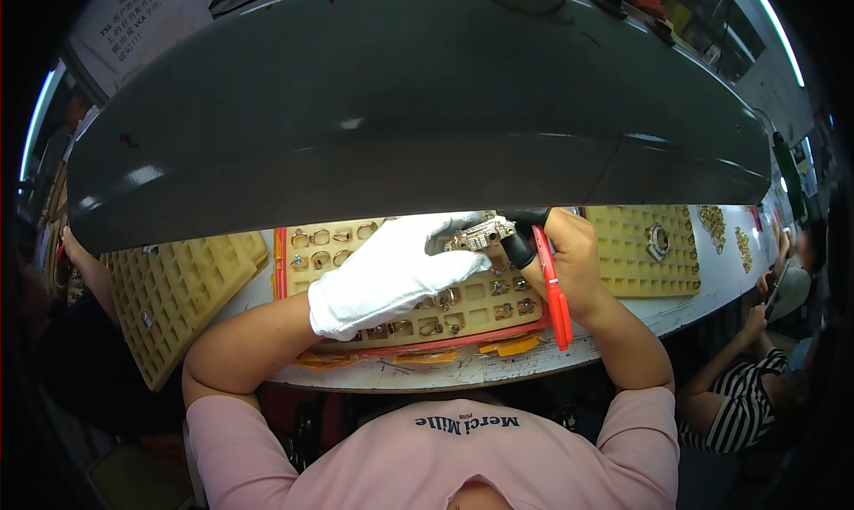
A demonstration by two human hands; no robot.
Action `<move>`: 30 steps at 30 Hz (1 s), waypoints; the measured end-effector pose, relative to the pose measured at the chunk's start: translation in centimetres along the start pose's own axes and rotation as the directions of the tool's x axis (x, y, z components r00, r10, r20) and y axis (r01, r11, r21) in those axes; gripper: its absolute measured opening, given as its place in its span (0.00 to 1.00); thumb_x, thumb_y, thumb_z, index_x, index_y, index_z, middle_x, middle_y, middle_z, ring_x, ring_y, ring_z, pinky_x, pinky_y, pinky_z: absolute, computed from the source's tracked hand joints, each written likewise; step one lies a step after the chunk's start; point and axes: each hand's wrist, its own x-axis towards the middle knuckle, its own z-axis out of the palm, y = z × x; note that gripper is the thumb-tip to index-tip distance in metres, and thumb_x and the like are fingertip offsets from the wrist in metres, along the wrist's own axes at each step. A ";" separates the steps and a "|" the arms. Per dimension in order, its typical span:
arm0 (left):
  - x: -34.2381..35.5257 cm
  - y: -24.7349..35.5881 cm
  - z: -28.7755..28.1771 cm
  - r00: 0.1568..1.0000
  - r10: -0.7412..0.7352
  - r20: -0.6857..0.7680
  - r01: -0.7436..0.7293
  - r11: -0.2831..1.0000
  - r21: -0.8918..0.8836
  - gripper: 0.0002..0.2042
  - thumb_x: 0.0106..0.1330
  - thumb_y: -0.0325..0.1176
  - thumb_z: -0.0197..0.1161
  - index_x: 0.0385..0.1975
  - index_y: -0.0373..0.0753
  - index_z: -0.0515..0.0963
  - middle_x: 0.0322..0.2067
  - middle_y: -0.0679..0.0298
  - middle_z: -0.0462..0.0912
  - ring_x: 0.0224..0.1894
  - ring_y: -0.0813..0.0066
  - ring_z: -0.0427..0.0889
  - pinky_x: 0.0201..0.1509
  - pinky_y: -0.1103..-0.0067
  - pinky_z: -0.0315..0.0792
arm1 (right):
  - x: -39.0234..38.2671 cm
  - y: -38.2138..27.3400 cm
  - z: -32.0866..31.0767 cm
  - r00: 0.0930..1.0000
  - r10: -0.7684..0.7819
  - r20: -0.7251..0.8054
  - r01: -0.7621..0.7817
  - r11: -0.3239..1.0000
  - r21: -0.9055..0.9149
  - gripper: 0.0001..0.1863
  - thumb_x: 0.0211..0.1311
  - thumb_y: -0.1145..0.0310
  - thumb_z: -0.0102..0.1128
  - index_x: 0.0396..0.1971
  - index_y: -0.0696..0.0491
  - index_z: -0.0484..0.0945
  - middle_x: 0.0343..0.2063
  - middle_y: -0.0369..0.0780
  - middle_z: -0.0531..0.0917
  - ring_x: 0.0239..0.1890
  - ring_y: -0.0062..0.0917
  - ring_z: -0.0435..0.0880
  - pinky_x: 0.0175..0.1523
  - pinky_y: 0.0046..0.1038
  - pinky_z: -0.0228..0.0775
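Observation:
A gold-coloured jewellery piece set with small stones (480, 235) is held between the thumb and fingers of my left hand (387, 277), which wears a white glove. Black covers sit on fingertips of my right hand (574, 256), and these meet the jewellery's right end. That hand also has a red marker pen (555, 301) tucked in it, slanting downward. Both hands are over a cream slotted tray (480, 317) holding several rings. Part of the tray is hidden by my hands, and the exact kind of jewellery piece is unclear.
A large dark lamp hood (418, 109) hangs low across the far side. Slotted trays stand at left (191, 287) and right (636, 274), the right one bearing a round jewelled piece (658, 241). Gold-coloured pieces (712, 227) lie farther right. Other people sit at both sides.

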 end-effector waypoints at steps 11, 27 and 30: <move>0.3 -0.4 -0.1 0.993 0.031 -0.111 -0.006 0.977 0.214 0.21 0.63 0.40 0.60 0.51 0.32 0.74 0.35 0.65 0.80 0.37 0.84 0.76 0.42 0.84 0.70 | 0.0 0.4 0.1 0.991 -0.132 -0.009 0.130 0.986 -0.107 0.16 0.42 0.75 0.66 0.36 0.56 0.81 0.20 0.41 0.79 0.22 0.34 0.77 0.29 0.31 0.69; 0.7 -1.4 -0.6 0.991 0.095 -0.095 -0.065 0.958 0.279 0.18 0.63 0.40 0.60 0.47 0.35 0.77 0.32 0.66 0.80 0.32 0.86 0.74 0.35 0.85 0.69 | -0.2 0.7 0.3 0.991 -0.134 0.024 0.136 0.985 -0.110 0.18 0.28 0.77 0.65 0.29 0.58 0.78 0.15 0.41 0.74 0.18 0.34 0.73 0.25 0.32 0.64; 0.8 -1.5 -0.7 0.991 0.090 -0.100 -0.056 0.953 0.297 0.18 0.63 0.40 0.60 0.47 0.35 0.77 0.32 0.66 0.80 0.32 0.85 0.73 0.37 0.84 0.69 | -0.5 1.1 0.1 0.991 -0.116 0.067 0.124 0.985 -0.123 0.16 0.26 0.77 0.64 0.24 0.58 0.76 0.15 0.41 0.74 0.18 0.35 0.73 0.24 0.32 0.64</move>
